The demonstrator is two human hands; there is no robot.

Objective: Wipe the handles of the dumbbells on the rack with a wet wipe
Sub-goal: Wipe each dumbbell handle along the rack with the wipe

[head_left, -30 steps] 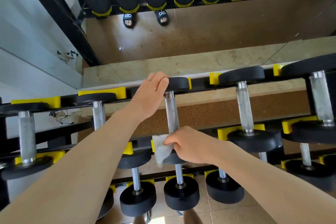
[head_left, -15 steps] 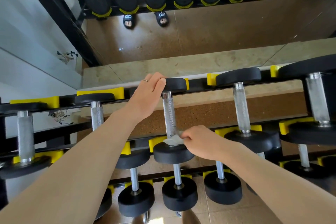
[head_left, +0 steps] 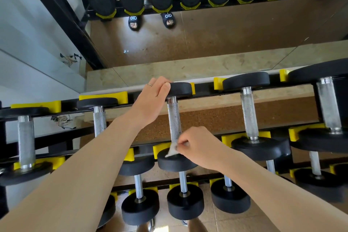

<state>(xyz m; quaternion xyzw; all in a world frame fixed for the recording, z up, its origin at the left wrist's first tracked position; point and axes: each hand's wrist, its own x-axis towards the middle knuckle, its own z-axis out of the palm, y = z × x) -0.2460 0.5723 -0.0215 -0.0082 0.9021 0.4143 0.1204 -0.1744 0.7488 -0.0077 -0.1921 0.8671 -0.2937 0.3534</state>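
Rack: black steel dumbbell rack with yellow plastic cradles [head_left: 246, 135], tiered; the upper tier runs across the middle of the view, lower tiers sit below it toward the bottom edge.
Dumbbell in work: black round-headed dumbbell with a knurled silver metal handle [head_left: 174, 118], lying across the upper tier near its centre, far head on the rear rail, near head in a yellow cradle on the front rail.
Wipe: small crumpled white wet wipe [head_left: 172, 149], at the near end of the handle, touching the handle base and the top of the near head.
Right hand: right hand [head_left: 199, 147] pinches the wipe between thumb and curled fingers, just beside the handle base, above the near head.
Left hand: left hand [head_left: 150, 100] rests on the left edge of the far head, fingers extended and relaxed, a thin ring on one finger.
Neighbouring dumbbells: two smaller dumbbells [head_left: 98, 117] to the left on the same tier, larger ones [head_left: 248, 115] to the right.
Lower tier: short black dumbbells with smooth chrome handles [head_left: 183, 188], directly below the near head.
Background: wall mirror [head_left: 226, 34] behind the rack, reflecting dumbbell heads and two feet in black slides.
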